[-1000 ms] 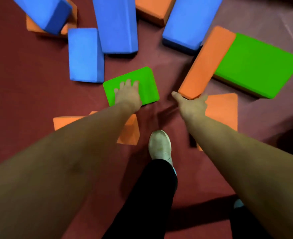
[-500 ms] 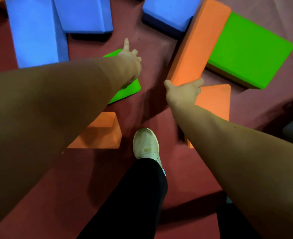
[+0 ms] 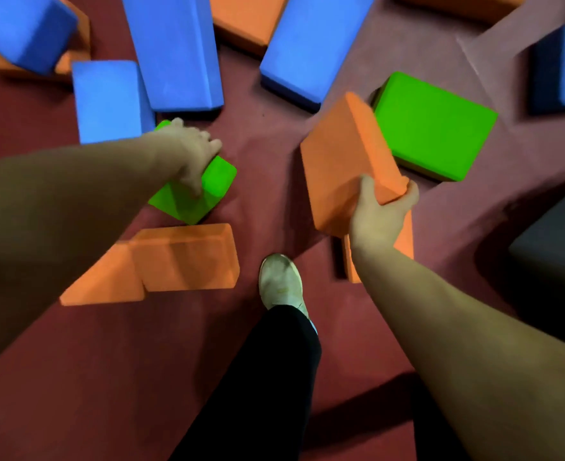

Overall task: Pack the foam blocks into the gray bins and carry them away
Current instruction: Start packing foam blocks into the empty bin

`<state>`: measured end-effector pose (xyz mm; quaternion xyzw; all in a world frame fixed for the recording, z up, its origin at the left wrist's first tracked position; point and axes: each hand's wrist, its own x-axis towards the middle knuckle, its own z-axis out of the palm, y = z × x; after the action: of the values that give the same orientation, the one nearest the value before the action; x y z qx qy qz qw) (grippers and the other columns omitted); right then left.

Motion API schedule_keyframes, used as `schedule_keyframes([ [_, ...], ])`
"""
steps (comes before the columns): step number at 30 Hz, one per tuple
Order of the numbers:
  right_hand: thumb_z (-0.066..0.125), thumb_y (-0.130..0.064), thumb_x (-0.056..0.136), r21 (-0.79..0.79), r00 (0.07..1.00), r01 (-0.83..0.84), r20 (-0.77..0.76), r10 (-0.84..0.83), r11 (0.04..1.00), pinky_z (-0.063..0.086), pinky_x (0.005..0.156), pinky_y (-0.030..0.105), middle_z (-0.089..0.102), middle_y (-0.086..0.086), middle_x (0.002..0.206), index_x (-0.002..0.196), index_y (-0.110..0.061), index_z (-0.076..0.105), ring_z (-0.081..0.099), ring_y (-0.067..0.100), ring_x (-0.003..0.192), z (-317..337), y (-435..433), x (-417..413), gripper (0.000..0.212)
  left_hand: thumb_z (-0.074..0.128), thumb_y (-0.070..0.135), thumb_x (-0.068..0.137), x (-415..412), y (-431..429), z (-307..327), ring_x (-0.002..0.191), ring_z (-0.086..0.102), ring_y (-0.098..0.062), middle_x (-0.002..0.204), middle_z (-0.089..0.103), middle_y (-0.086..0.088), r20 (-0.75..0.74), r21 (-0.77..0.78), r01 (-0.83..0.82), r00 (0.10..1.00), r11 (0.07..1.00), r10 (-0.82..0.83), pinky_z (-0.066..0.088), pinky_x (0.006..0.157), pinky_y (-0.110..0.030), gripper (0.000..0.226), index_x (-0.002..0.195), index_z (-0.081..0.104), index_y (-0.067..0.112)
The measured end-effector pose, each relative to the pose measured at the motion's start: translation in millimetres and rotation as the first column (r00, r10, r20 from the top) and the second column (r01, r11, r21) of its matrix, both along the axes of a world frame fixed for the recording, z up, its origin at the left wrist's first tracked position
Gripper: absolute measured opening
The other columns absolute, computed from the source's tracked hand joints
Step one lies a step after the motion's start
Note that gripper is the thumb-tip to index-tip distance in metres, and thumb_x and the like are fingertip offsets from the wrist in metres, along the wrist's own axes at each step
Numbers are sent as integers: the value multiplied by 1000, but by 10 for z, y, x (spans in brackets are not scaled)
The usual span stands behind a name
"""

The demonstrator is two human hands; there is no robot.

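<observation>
My left hand (image 3: 194, 154) grips a small green foam block (image 3: 204, 191) from above, its fingers curled over the far edge, and the block is tilted up off the red floor. My right hand (image 3: 379, 212) holds a long orange foam block (image 3: 337, 168) by its near end, thumb on the broad face and fingers round the edge; the block is lifted and tilted. A dark gray bin (image 3: 554, 241) shows partly at the right edge.
A large green block (image 3: 434, 128) lies right of the orange one. Several blue blocks (image 3: 178, 51) and orange blocks (image 3: 244, 18) lie across the top. An orange wedge pair (image 3: 174, 261) lies near left. My shoe (image 3: 281, 281) stands on the red floor (image 3: 264, 144).
My right hand has closed on the long orange block and raised its near end. My left hand has curled over the small green block and tipped it up off the floor.
</observation>
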<state>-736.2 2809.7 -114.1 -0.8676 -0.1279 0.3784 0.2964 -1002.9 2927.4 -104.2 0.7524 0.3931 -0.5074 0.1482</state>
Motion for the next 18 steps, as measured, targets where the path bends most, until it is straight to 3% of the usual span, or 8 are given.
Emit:
schedule_keyframes([
  [2,61,-51,86,5,1000,-16,-13,16,1000,33,113,36,47,12,145,155,-26,21,46,27,133,195,-68,171,84,75,68,58,40,-72,250,109,61,-30,119,59,-7,61,65,-99,994,993,95,42,87,-43,88,123,40,20],
  [4,53,-51,93,-13,999,-42,1,42,999,30,112,37,43,15,143,156,-34,17,45,32,132,350,-142,421,75,74,69,62,80,-186,466,109,61,-34,122,58,-12,145,123,-333,938,935,315,47,87,-45,93,129,35,18],
  [7,39,-55,99,-42,993,-115,16,116,993,31,110,38,40,16,140,156,-44,12,48,35,128,626,-187,846,63,74,68,68,425,-370,781,111,59,-41,127,57,-20,340,112,-695,698,710,630,49,87,-47,90,127,34,13],
  [10,34,-56,101,-38,988,-143,55,145,989,33,108,39,38,18,142,155,-40,15,48,37,127,915,-284,1419,60,71,67,73,1051,-530,1113,110,60,-43,123,59,-19,492,169,-797,578,579,651,45,83,-46,74,111,35,15],
  [13,34,-54,101,-23,993,-95,64,96,995,31,107,37,39,18,146,154,-32,22,45,34,130,1176,-361,2081,58,68,67,75,1839,-646,1423,109,60,-44,121,62,-16,577,182,-830,524,527,627,44,82,-46,69,110,36,17],
  [18,36,-54,99,35,999,34,32,-35,999,28,112,34,41,9,151,154,-28,23,41,26,137,1530,-501,3202,62,62,69,77,3126,-681,1823,104,62,-44,115,64,-21,676,234,-808,535,540,507,45,80,-46,73,117,38,12],
])
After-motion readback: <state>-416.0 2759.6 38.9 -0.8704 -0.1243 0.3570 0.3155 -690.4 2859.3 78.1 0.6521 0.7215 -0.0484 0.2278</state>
